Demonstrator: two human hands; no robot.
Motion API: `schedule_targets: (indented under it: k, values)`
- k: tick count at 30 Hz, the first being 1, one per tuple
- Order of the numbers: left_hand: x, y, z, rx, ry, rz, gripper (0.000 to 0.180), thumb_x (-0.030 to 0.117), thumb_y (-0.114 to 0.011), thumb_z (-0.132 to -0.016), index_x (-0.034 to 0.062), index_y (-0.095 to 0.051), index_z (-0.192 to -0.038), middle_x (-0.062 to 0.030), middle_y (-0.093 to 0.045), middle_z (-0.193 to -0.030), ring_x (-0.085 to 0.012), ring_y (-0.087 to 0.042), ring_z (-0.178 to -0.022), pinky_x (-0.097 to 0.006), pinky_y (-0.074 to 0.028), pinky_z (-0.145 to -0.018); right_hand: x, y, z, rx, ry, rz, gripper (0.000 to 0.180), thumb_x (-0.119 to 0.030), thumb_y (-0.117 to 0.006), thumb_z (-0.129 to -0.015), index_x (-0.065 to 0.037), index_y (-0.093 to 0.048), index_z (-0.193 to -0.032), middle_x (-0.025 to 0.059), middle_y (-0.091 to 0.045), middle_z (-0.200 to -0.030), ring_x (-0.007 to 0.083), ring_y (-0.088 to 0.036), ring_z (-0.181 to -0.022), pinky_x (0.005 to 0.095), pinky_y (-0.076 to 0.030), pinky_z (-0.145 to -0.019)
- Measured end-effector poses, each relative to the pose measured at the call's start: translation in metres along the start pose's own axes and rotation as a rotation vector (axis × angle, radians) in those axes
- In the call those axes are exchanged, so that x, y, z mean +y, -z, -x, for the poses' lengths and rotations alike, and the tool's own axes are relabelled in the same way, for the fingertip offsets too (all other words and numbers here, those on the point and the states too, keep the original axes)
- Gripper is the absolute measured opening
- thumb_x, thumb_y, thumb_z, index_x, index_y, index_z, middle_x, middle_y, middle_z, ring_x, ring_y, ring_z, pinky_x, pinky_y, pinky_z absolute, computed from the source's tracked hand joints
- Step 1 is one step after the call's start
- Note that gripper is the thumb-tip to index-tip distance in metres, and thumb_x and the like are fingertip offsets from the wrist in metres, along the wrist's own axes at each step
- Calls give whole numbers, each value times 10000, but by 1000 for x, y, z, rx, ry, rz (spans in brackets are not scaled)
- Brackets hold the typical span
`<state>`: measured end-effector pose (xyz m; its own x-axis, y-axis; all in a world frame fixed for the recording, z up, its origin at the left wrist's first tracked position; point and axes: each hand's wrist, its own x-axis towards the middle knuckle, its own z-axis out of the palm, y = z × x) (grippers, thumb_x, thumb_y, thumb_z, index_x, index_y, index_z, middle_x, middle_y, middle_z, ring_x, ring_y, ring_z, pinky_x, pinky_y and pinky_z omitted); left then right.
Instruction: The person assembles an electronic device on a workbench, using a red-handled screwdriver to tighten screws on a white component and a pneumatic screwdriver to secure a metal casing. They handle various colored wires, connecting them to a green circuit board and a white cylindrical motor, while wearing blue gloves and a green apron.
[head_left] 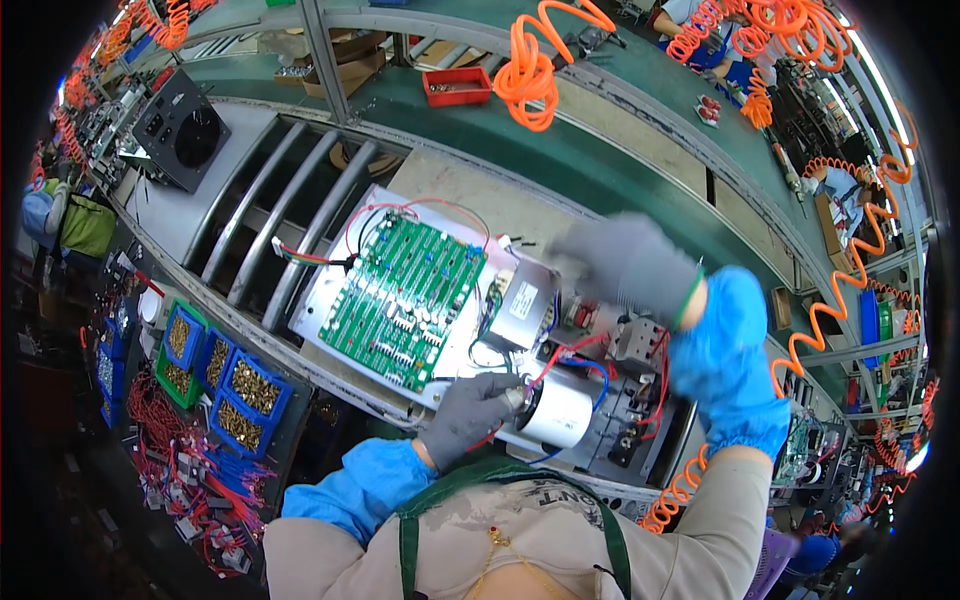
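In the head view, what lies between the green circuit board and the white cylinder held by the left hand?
Between the green circuit board and the white cylinder at the left hand lies bare white panel crossed by black wires, in the head view.

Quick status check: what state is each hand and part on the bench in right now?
left hand: gloved, closed on the white cylinder's end
right hand: gloved, raised over the chassis, blurred
white cylinder: lying on its side, wired
green circuit board: flat, exposed
red bin: open

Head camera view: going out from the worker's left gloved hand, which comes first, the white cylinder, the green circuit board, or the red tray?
1. White cylindrical capacitor: touching the grey-gloved left hand, on its right.
2. Green rectangular circuit board: above the hand, on the metal chassis.
3. Red plastic tray: far off, on the green conveyor at the top.
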<state>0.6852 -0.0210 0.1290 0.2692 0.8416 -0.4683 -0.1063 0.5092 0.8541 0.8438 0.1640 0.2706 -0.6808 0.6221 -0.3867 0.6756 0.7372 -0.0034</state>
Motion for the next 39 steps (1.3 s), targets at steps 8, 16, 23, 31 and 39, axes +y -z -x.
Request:
schedule_targets:
  k: [8, 16, 23, 31, 39]
  values:
    - [-17, 5, -9, -157, 138, 98, 444, 298, -622, -882, -20, -579, -1189, -90, -660, -927, -127, -596, -850, -277, -485, -772, 152, 58, -144, 562, -472, 258, 386, -131, -575, -835, -116, -514, -1215, 131, -445, -1310, 318, -537, -1112, 436, -480, -875]
    - [-16, 17, -12, -208, 95, 90, 439, 269, -604, -889, 14, -545, -1241, -84, -621, -1056, -123, -587, -878, -273, -480, -788, 194, 29, -204, 750, -419, -35, 191, -172, -550, -847, -60, -546, -1001, 200, -632, -838, 382, -629, -828, 461, -509, -692]
    - [-6, 22, -13, -326, 61, 178, 430, 154, -529, -890, 14, -483, -1294, -79, -575, -1149, -136, -576, -967, -266, -470, -853, 181, 45, -173, 855, -241, 466, 393, -282, -669, -748, -202, -613, -1128, 119, -611, -1081, 304, -569, -1035, 423, -458, -852]
    - [36, 30, 15, -270, -155, -241, 468, 202, -528, -894, 46, -466, -1331, -48, -619, -1042, -125, -606, -851, -270, -498, -773, 142, 83, -85, 789, -189, 131, 235, -221, -641, -771, -157, -641, -998, 124, -640, -965, 343, -598, -903, 427, -496, -763]
    - [125, 16, -34, 604, -1304, -820, 484, 175, -695, -773, 20, -525, -1199, -142, -620, -971, -278, -619, -870, -361, -492, -762, 14, 115, 71, 815, 171, -860, 212, 42, -679, -634, -38, -542, -774, 112, -611, -944, 213, -586, -915, 343, -501, -813]
